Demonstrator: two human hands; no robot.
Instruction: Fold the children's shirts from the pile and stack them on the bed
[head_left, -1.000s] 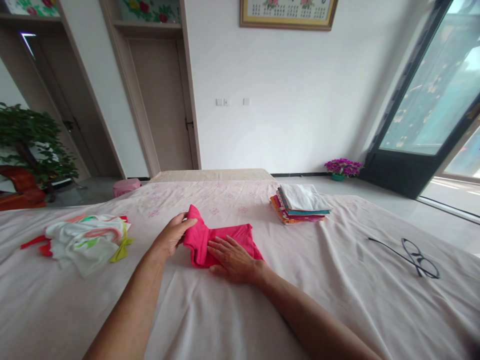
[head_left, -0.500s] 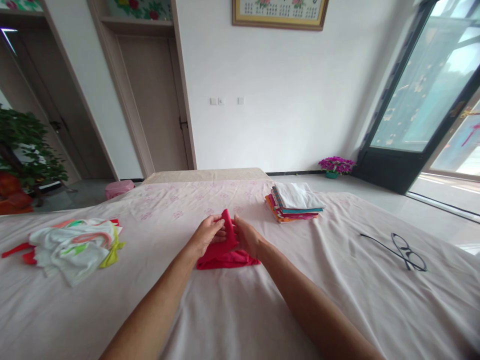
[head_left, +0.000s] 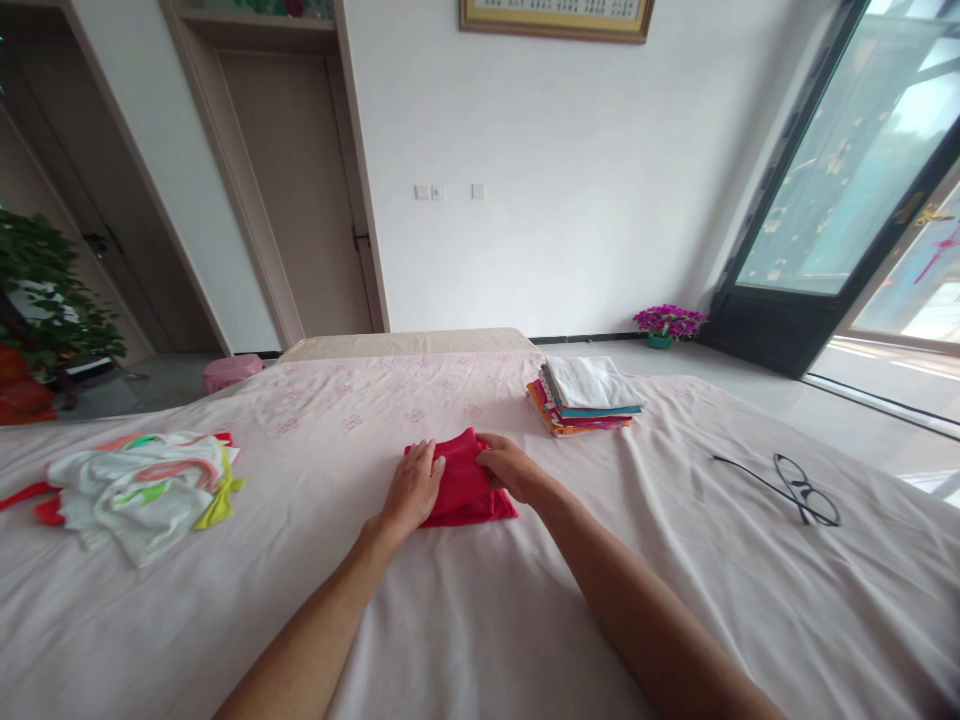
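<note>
A pinkish-red garment (head_left: 459, 478), folded into a small bundle, lies on the pale sheet in front of me. Whether it is a shirt or something else I cannot tell. My left hand (head_left: 414, 488) rests on its left side with the fingers stretched over the fabric. At the right edge, my right hand (head_left: 513, 468) grips the upper layer between thumb and fingers; part of its fingertips is hidden by the cloth. A lower layer sticks out toward the front right, beneath the fold.
To the right and farther back stands a stack of folded clothes (head_left: 589, 392), a white one on top. A loose heap of white garments (head_left: 142, 485) with red and yellow parts lies left. Black eyeglasses (head_left: 799, 492) rest on the sheet (head_left: 600, 620) at right.
The garment's left part has been lifted, brought over to the right and laid down on the rest. My left hand has moved right onto it; my right hand has shifted to its right edge.
</note>
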